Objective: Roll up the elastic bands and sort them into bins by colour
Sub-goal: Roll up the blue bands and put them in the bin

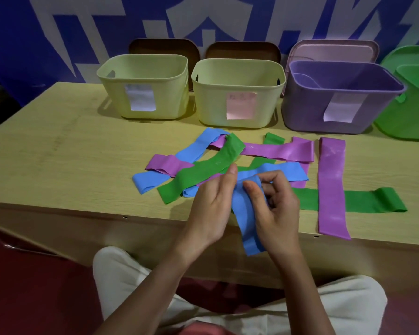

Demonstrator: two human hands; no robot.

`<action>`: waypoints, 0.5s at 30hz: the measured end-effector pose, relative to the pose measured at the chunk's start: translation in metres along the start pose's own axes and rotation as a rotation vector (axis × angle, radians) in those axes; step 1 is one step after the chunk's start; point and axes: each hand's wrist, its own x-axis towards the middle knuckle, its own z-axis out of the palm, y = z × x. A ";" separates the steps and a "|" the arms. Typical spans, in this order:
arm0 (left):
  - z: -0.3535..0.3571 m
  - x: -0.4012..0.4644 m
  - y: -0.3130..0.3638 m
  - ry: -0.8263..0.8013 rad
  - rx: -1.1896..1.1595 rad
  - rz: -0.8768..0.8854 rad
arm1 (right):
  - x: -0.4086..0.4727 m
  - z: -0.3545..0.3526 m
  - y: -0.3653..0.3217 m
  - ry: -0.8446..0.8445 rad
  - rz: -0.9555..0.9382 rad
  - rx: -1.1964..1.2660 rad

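A blue elastic band (246, 213) hangs over the table's front edge, held between both hands. My left hand (211, 209) grips its upper end with thumb and fingers. My right hand (273, 209) pinches the same end, fingers curled round it. Behind the hands lies a loose pile of flat bands: green (203, 170), purple (276, 149) and blue (194, 151). A long purple band (330, 187) crosses a green one (363, 200) at the right. At the back stand two yellow bins (143, 85) (237, 93), a purple bin (336, 97) and a green bin (406, 110).
The wooden table (58, 153) has bare surface at the left. Each bin carries a paper label. Lids lean against the blue-and-white wall behind the bins. My knees in light trousers (121, 274) sit below the table's front edge.
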 end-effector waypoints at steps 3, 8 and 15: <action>0.002 -0.004 -0.005 0.038 0.110 0.093 | -0.001 0.000 0.004 -0.002 0.021 -0.017; 0.002 0.000 -0.003 0.102 0.048 0.020 | -0.005 -0.003 0.006 -0.064 0.051 0.088; 0.005 -0.003 0.004 0.125 -0.138 -0.312 | -0.010 -0.002 0.009 -0.048 0.076 0.070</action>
